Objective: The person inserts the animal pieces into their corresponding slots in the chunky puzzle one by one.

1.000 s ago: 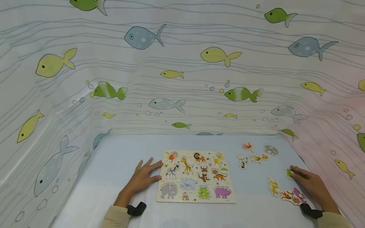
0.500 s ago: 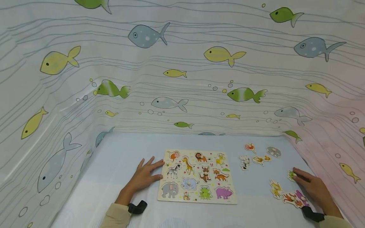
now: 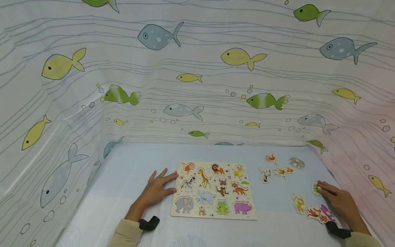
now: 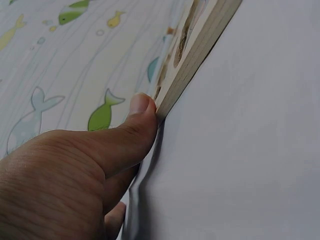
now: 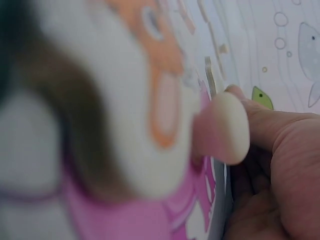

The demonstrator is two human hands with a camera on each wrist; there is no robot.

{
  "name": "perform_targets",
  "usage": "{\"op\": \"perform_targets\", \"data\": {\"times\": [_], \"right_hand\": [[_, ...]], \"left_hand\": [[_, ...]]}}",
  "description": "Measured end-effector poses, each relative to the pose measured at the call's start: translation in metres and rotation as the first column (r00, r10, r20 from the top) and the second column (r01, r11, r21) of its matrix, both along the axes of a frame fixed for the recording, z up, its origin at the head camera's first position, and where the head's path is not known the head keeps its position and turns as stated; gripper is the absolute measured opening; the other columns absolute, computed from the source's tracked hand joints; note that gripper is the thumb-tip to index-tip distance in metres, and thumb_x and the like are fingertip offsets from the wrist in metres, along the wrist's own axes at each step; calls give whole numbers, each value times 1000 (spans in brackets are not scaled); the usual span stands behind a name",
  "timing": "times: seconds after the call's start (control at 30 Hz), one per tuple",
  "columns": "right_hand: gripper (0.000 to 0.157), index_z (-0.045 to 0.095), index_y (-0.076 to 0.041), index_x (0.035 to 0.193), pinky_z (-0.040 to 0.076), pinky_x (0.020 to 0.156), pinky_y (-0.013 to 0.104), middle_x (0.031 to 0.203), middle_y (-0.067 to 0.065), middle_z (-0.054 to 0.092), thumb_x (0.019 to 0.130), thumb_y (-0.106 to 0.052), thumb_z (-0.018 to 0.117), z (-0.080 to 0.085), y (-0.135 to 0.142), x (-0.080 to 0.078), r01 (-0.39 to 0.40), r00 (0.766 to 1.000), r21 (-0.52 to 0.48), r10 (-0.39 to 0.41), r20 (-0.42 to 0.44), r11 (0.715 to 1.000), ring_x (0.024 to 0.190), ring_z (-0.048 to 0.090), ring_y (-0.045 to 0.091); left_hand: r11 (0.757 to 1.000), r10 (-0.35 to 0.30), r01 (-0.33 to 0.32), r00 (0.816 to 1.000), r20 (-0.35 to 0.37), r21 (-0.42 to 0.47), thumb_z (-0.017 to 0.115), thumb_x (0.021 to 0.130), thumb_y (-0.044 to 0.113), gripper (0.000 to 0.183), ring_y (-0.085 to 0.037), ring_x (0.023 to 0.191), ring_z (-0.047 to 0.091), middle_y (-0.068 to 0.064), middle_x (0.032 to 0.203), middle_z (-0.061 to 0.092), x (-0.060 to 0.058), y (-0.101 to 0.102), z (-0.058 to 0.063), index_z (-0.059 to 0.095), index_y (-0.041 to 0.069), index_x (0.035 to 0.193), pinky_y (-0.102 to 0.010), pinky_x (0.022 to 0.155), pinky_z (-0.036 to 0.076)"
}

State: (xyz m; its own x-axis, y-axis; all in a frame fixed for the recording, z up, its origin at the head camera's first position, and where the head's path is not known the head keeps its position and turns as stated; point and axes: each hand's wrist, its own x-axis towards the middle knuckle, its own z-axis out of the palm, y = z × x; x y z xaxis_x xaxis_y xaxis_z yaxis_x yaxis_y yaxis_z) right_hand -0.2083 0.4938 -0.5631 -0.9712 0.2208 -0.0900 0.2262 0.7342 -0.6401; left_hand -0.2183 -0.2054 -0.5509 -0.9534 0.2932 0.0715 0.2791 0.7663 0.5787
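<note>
My left hand (image 3: 156, 189) lies with spread fingers at the left edge of a wooden animal puzzle board (image 3: 253, 216). In the left wrist view, its thumb (image 4: 140, 115) touches the corner of the board's side. A blue piece with a knob (image 3: 205, 198) sits in the board's lower row. Over on the right, my right hand (image 3: 340, 202) pinches a green frog puzzle piece (image 3: 315, 188) at its fingertips; the piece lies at table level. In the right wrist view, a blurred knob (image 5: 235, 129) of a nearer piece hides part of the thumb.
Near the right hand lie a yellow piece (image 3: 299, 203), an orange tiger piece (image 3: 313, 213) and a purple piece (image 3: 326, 212). Farther back are the zebra (image 3: 265, 175), giraffe (image 3: 283, 172), monkey (image 3: 270, 158) and grey elephant (image 3: 297, 162) pieces. Fish-print cloth walls (image 3: 216, 96) enclose the table.
The head view has shifted slightly. Both hands keep their places, the left at the board and the right at the frog piece.
</note>
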Motion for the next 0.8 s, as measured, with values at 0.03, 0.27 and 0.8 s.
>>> {"op": "perform_targets", "data": {"times": [0.03, 0.27, 0.8], "right_hand": [[80, 50, -1, 143, 25, 113, 68, 152, 4, 36, 95, -64, 54, 0, 0, 0, 12, 1000, -12, -12, 2, 1000, 144, 27, 49], [79, 50, -5, 144, 23, 118, 63, 148, -15, 37, 93, -65, 56, 0, 0, 0, 85, 996, -75, -82, 34, 994, 150, 24, 33], [84, 46, -4, 147, 28, 112, 68, 155, 9, 39, 93, -68, 53, 3, 2, -5, 68, 998, -92, -67, 16, 993, 146, 25, 46]], "left_hand": [[1000, -1, 1, 1000, -3, -4, 75, 84, 45, 64, -36, 151, 28, 2, 151, 53, 0, 0, 0, 57, 25, 143, -59, 126, 0], [1000, -6, 6, 1000, -5, -7, 75, 84, 45, 64, -38, 151, 29, 0, 150, 53, -1, 1, 0, 58, 24, 142, -62, 124, 1], [1000, 10, -10, 1000, -2, -4, 75, 85, 45, 63, -37, 151, 28, 2, 150, 53, -1, 1, 1, 58, 25, 142, -61, 125, 1]]}}
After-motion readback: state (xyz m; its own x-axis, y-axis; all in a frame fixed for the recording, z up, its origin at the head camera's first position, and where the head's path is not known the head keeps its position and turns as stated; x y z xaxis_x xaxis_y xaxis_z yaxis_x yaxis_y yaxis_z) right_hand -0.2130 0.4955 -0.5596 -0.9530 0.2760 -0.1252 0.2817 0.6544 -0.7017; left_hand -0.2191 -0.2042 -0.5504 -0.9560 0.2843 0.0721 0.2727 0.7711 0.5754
